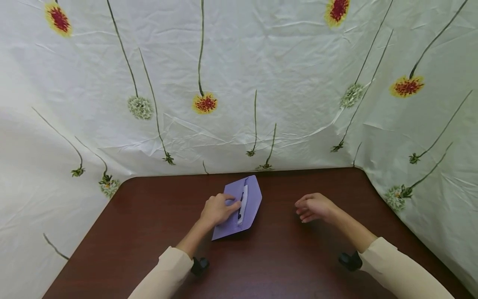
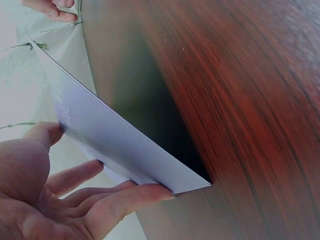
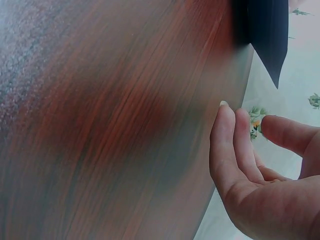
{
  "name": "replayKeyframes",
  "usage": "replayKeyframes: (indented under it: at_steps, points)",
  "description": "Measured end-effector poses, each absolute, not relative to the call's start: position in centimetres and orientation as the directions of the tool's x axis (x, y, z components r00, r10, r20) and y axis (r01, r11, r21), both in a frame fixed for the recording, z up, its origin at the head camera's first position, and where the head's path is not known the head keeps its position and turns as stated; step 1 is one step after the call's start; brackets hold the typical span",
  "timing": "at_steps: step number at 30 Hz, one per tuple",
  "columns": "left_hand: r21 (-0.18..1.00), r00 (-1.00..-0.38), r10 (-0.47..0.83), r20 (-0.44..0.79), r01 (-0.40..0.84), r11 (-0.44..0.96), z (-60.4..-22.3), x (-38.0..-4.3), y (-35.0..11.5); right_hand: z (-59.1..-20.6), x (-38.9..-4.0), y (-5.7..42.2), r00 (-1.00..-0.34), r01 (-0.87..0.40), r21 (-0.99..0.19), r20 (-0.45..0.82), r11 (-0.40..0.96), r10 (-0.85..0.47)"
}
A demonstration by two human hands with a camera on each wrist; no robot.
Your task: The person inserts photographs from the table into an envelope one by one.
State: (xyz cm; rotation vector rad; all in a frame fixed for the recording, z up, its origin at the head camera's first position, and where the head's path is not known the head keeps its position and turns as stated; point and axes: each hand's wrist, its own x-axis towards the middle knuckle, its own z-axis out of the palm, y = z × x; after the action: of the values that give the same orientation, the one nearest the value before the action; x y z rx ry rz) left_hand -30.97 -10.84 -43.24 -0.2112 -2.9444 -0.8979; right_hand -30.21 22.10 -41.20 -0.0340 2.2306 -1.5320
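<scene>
A purple envelope [image 1: 254,195] is tilted up from the brown table, with its pointed flap open toward the right. A white piece of paper with dark marks [image 1: 243,203] shows in its opening. My left hand [image 1: 218,209] holds the envelope by its pocket side, the thumb lying by the opening. In the left wrist view, the fingers [image 2: 120,202] bend against the envelope's face [image 2: 105,135], and its lower corner comes down at the tabletop. Off to the envelope's right, my right hand [image 1: 315,207] hovers over the table with loosely curved fingers and holds nothing.
The dark brown wooden table [image 1: 149,232] has rounded far corners. A white cloth printed with flowers [image 1: 231,58] hangs behind it and along both sides. Dark wrist cameras [image 1: 349,261] sit at both cuffs.
</scene>
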Motion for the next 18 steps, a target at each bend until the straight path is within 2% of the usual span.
replayKeyframes:
  at_steps: [9, 18]
  points:
    - [0.55, -0.993, 0.098, 0.066, 0.118, 0.826, -43.1, -31.1, -10.3, -41.5, -30.3, 22.0, -0.906, 0.222, -0.896, -0.335, 0.384, -0.258]
    - [0.505, -0.988, 0.123, 0.088, 0.151, 0.85, -43.3, -31.4, -9.6, -41.7, -30.1, 22.1, -0.904, 0.224, -0.891, -0.342, 0.394, -0.258]
